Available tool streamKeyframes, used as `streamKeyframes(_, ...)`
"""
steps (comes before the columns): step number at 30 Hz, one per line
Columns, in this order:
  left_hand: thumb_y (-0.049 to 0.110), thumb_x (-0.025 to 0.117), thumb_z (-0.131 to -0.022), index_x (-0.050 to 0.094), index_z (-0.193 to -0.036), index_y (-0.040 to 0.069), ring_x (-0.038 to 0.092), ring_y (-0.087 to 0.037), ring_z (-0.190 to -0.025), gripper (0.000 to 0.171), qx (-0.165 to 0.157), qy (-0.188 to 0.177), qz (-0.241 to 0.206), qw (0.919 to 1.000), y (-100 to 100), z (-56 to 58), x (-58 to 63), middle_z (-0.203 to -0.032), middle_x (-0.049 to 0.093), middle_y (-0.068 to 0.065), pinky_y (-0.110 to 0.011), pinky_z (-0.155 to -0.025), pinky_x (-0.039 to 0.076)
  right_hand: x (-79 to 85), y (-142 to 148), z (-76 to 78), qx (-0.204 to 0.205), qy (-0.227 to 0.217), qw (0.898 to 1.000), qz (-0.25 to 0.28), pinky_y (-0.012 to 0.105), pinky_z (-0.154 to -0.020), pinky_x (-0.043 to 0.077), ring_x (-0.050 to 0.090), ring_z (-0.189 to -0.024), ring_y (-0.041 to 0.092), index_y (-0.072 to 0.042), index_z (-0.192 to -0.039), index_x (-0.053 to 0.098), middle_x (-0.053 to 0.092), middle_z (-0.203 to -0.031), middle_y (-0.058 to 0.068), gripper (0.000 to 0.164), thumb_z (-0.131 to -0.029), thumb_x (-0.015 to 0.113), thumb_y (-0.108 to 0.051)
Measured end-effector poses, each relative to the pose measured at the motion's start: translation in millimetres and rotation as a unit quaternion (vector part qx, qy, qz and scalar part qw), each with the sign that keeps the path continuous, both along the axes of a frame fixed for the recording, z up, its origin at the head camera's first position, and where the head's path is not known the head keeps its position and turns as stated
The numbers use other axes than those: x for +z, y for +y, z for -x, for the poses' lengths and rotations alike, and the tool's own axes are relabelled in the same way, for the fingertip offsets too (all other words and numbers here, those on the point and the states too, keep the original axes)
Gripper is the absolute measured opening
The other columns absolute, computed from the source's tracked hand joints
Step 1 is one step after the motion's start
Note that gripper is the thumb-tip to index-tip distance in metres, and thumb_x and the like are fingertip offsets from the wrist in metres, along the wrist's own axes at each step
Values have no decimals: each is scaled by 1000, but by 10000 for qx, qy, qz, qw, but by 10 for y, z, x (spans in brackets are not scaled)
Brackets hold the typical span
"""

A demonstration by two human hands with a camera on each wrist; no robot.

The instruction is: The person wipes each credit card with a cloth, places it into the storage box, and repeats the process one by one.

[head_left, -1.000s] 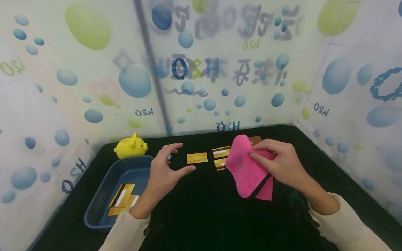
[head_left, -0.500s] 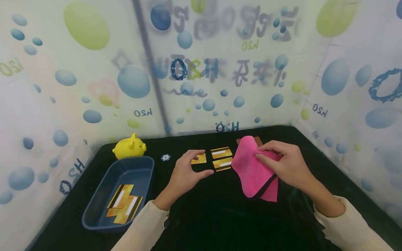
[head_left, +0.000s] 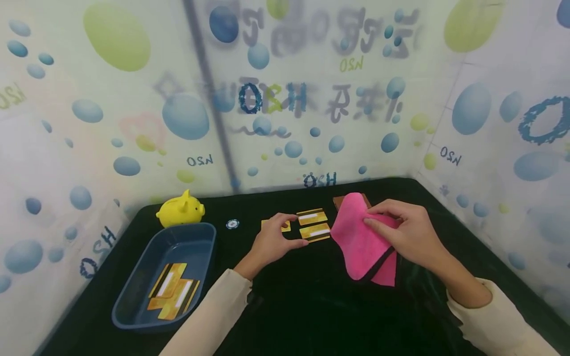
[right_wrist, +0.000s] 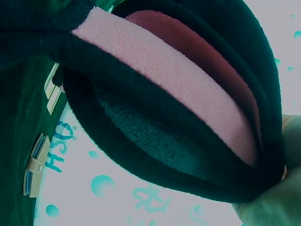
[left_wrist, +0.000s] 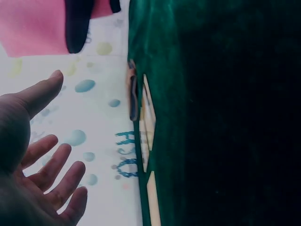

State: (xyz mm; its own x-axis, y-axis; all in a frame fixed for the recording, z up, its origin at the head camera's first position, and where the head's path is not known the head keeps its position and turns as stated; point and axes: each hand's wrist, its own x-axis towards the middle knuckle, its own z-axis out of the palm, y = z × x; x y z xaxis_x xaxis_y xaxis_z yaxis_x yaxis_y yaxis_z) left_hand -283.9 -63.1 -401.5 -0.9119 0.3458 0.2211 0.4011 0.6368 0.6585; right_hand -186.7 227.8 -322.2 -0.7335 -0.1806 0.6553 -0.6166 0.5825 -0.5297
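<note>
Between finger and thumb, my right hand (head_left: 411, 230) pinches a pink cloth (head_left: 356, 240) with black edging, held above the table. In the right wrist view the cloth hangs in folds, its dark edges looping around a pink band (right_wrist: 174, 82). My left hand (head_left: 272, 240) hovers over the table with thumb and fingers apart, holding nothing. A gold card (head_left: 286, 227) is partly hidden behind its fingers. Just right of its fingertips lie an upper gold card (head_left: 312, 217) and a lower gold card (head_left: 315, 232). A brown wallet (head_left: 338, 201) sits behind the cloth, mostly covered in the head view.
At left stands a blue tray (head_left: 209, 247) with overlapping gold cards (head_left: 173, 291) inside. A yellow piggy bank (head_left: 181, 210) is behind it. A poker chip (head_left: 232, 224) lies right of the tray on the dark green tablecloth (head_left: 329, 316). Patterned curtains rise around the table.
My left hand has moved right from beside the tray to the gold cards, uncovering the poker chip. My right hand and the pink cloth have shifted slightly right.
</note>
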Motion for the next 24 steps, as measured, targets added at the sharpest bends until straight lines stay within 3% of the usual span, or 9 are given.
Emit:
streamKeyframes(6,44,83,-79,60,-136,15,56,-29,-115,68,-125,-251,482,9984,51,128,-96,-133,57,-6,-48,-96,50,-16,16,8,-3,-43,10000,-39,22,-58,56,62,-66,9,-13,-100,74,71,-89,-5,20,-83,79,-3)
streamKeyframes(12,45,82,-79,59,-136,13,56,-26,-111,69,-189,-345,668,9970,124,225,-138,-133,57,-9,-47,-98,49,-34,37,26,-17,-46,10000,-70,22,-58,56,63,-67,8,-13,-100,74,70,-89,-7,21,-83,79,-3)
streamKeyframes(16,48,81,-80,58,-137,12,53,-26,-117,71,-250,-461,807,9954,184,275,-159,-137,55,-10,-47,-104,46,-42,55,32,1,-53,10000,-50,23,-58,56,63,-66,9,-13,-100,73,70,-89,-7,22,-83,79,-2)
streamKeyframes(24,44,82,-80,58,-136,11,51,-27,-119,70,-148,-617,1173,9911,252,374,-219,-136,54,-12,-46,-109,42,-35,56,25,55,-111,9999,-4,24,-58,57,64,-68,9,-13,-101,73,71,-90,-7,21,-83,79,-2)
